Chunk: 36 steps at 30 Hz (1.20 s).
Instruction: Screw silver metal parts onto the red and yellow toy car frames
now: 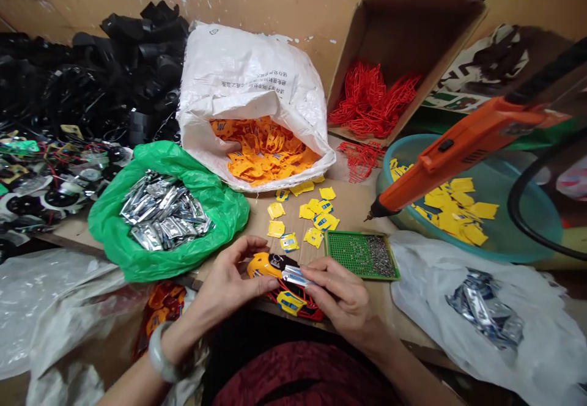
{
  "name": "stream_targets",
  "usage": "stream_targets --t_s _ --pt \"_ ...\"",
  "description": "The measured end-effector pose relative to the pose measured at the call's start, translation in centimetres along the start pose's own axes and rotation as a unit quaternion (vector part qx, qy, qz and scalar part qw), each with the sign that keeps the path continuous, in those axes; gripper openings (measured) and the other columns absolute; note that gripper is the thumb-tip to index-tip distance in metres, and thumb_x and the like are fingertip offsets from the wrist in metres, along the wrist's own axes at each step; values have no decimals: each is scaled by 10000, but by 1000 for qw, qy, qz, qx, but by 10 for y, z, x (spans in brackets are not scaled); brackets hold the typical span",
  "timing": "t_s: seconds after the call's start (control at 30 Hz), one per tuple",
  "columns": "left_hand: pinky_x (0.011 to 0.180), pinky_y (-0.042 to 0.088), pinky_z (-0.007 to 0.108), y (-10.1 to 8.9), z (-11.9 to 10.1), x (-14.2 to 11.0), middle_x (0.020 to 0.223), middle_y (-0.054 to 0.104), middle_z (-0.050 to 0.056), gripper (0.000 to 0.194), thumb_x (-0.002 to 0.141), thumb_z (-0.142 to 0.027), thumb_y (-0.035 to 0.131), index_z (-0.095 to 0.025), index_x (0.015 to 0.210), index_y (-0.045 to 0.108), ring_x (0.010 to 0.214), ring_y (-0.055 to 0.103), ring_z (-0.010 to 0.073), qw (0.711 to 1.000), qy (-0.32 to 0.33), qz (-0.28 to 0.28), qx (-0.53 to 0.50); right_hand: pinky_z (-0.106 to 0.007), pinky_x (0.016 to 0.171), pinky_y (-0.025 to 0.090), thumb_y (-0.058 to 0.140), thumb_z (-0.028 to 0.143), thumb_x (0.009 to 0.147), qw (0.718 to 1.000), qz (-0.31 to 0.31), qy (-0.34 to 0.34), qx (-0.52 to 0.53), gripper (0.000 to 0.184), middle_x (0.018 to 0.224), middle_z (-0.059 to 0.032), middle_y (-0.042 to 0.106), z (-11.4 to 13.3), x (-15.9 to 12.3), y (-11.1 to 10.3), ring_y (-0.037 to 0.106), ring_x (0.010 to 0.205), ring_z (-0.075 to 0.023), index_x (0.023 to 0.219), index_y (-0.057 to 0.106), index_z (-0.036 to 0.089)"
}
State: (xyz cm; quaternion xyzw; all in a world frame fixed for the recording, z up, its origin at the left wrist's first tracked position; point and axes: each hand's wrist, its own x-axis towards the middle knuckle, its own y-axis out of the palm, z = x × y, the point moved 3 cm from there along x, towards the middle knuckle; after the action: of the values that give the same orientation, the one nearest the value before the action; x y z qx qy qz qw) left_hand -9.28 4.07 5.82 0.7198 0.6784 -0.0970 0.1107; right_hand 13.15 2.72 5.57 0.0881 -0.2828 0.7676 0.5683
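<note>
The left hand (pixel 233 279) grips, between thumb and fingers, the orange end of an orange-and-black plastic casing (pixel 262 265) at the near edge of the table (pixel 255 225); the right hand (pixel 343 293) pinches a shiny silver plate (pixel 294 276) at its other end. Just below lies a yellow plate (pixel 290 302); beyond the right hand is a green tray (pixel 345 252) with small screws (pixel 380 256); an orange electric screwdriver (pixel 443 156) slants near it.

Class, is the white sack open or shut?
The white sack is open: it gapes at the front, showing orange pieces inside.
</note>
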Motion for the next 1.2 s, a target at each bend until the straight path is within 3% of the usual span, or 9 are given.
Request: stream_targets --t_s 0.1,0.27,0.43,0.53,0.7,0.83,1.0,1.1,1.2 --pt "759 561 328 1 -3 2 980 729 73 630 501 -243 967 -170 1063 693 864 681 237 997 -25 62 36 -251 776 594 635 79 937 1000 4 -3 7 299 971 -82 732 0 1 3 715 872 -164 1181 760 197" --pt "787 574 328 10 23 -1 999 731 67 724 498 -297 973 -172 1124 633 892 694 230 994 -36 -84 -64 -236 730 588 635 74 927 999 -46 23 -10 299 911 -65 726 -6 1 6 709 815 -154 1155 775 207" --pt "739 581 303 21 33 -1 897 772 67 493 600 -399 938 -148 941 684 793 696 198 992 -52 -45 -103 -263 762 598 623 134 936 997 -43 63 -18 250 928 -84 760 -12 4 0 735 852 -179 1095 802 205" --pt "720 581 301 18 25 8 864 782 64 455 609 -431 927 -149 877 692 760 696 197 995 -51 -13 -86 -273 692 607 605 270 965 985 -73 154 7 229 896 -95 784 -22 6 -10 743 762 -184 1020 810 183" --pt "717 574 340 14 31 23 856 779 67 468 635 -491 888 -159 889 676 763 703 235 998 -54 24 -17 -218 467 536 698 629 839 918 -143 347 130 503 616 -49 712 -44 3 -24 620 467 -121 848 784 133" --pt "677 522 344 12 36 28 849 751 63 436 792 -570 742 -184 981 663 755 676 254 987 -5 -8 160 -199 460 530 771 694 720 887 -176 383 189 564 630 -46 713 -46 4 -30 613 467 -101 755 761 131" --pt "786 488 435 14 17 26 950 702 113 390 864 -526 665 -188 1058 670 894 637 336 896 147 -88 410 -205 441 534 786 677 713 881 -198 384 194 550 689 -52 734 -42 5 -37 619 471 -104 813 769 137" --pt "930 463 505 26 0 22 1101 691 158 339 881 -426 655 -185 1119 678 1077 596 383 863 246 -119 426 -208 425 523 772 667 733 890 -205 369 171 537 669 -43 727 -40 3 -41 602 449 -102 852 781 144" --pt "892 498 445 53 -14 22 1047 720 128 284 877 -338 657 -205 1124 703 1000 651 326 902 265 -87 330 -200 414 508 755 634 765 900 -214 349 149 497 654 -35 715 -39 1 -44 588 439 -96 848 784 145"
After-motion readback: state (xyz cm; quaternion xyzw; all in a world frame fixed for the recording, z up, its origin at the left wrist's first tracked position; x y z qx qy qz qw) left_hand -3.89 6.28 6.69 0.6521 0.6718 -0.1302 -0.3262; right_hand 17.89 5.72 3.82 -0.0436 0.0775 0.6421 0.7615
